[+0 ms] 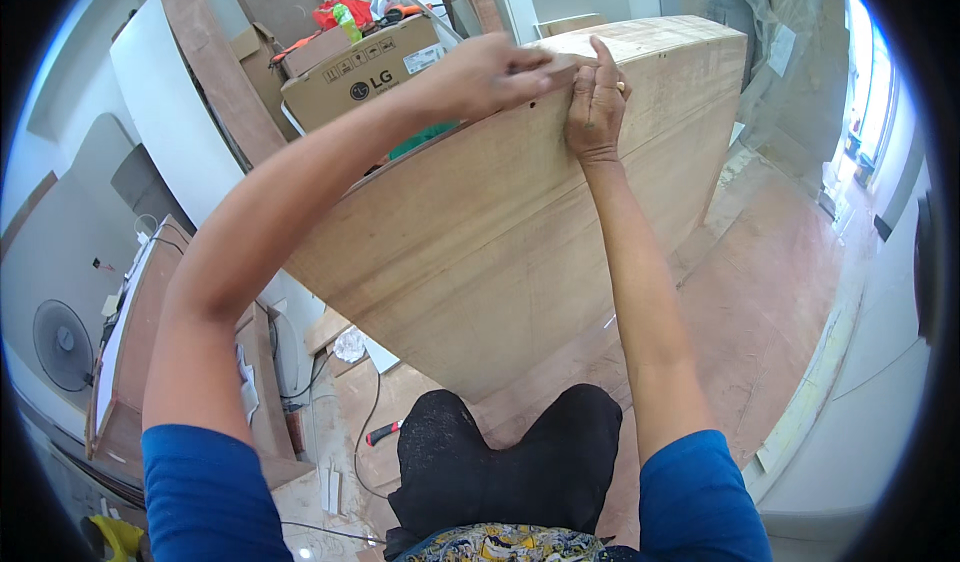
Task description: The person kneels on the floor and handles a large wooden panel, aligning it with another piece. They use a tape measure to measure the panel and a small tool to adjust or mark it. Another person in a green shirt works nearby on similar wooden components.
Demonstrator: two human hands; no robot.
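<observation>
A large plywood panel (470, 252) stands on edge in front of me, its pale wooden top side (670, 34) curving away to the right. My left hand (497, 74) reaches over the panel's upper edge from the left, smeared by motion, its fingers toward my right hand. My right hand (597, 107) is at that same edge, with one finger raised and the others bent; a ring shows on it. Between the hands lies a small brownish piece (566, 68), too blurred to name. A small dark hole (533, 105) shows in the panel just below.
Behind the panel, a cardboard box (365, 72) carries a green bottle (347, 22) and red items. At left are a fan (63, 344) and a wooden bench (140, 332). A red-and-black handled tool (384, 432) and a cable (362, 452) lie on the floor beside my knees.
</observation>
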